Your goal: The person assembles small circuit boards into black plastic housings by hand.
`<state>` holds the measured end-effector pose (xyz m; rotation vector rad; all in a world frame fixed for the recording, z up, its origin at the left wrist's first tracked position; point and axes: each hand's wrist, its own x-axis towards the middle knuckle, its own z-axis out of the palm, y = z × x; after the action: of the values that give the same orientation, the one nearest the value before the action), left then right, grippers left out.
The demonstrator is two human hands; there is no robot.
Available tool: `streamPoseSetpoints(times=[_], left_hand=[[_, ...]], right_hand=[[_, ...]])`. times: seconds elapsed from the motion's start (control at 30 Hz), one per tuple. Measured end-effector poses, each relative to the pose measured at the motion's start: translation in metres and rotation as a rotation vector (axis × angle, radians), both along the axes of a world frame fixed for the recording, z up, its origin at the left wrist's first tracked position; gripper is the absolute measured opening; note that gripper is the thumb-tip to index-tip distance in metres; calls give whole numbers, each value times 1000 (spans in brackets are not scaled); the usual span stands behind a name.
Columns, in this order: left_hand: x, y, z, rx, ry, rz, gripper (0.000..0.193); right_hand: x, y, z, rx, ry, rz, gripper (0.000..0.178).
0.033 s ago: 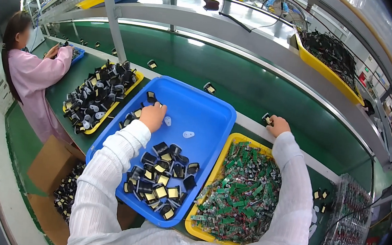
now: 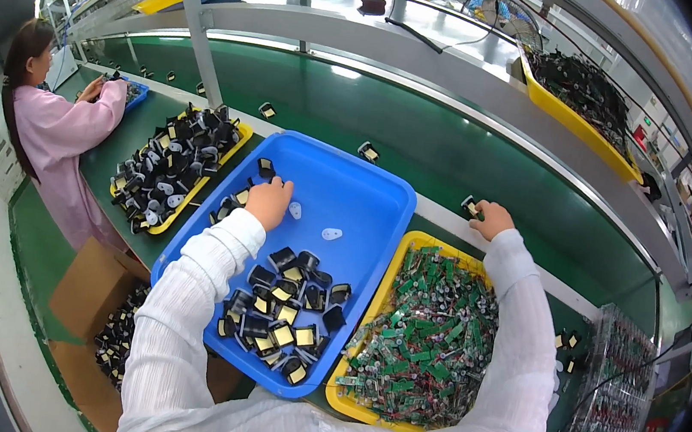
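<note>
My left hand [image 2: 268, 202] is over the left side of a blue tray [image 2: 351, 178], its fingers curled; whatever they may hold is hidden. Beside it lie black plastic parts with pale yellow pads, one black part [image 2: 265, 168] just above the fingers. Two small grey teardrop-shaped pieces, one a grey piece [image 2: 332, 234], rest on the tray floor right of this hand. A heap of black parts [image 2: 286, 312] fills the tray's near end. At the green belt's near edge, my right hand [image 2: 493, 220] has its fingertips closed on a black plastic part [image 2: 469, 205].
A yellow tray [image 2: 339, 398] of green circuit boards stands right of the blue one. Beyond runs a green belt [image 2: 421, 169] carrying spaced black parts. Left are another heaped yellow tray [image 2: 243, 141], a cardboard box [image 2: 90, 293] and a co-worker in pink [image 2: 63, 129]. Clear stacked trays [image 2: 614, 387] stand right.
The whole view has shifted very slightly. Both hands keep nearly the same places, and the parts in the tray lie as before.
</note>
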<state>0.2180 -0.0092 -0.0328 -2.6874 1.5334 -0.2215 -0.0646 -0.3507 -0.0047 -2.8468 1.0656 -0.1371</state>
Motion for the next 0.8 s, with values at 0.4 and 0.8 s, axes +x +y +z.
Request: streamPoseSetpoints(times=[0.4,0.8], left_hand=[[-38,4,36,-54,211,99,40],[-109,29,94,-363,364,-147,34]], right_hand=[[-65,193,15,120,-15,676,30],[-68,184,36,255,-411,665,16]])
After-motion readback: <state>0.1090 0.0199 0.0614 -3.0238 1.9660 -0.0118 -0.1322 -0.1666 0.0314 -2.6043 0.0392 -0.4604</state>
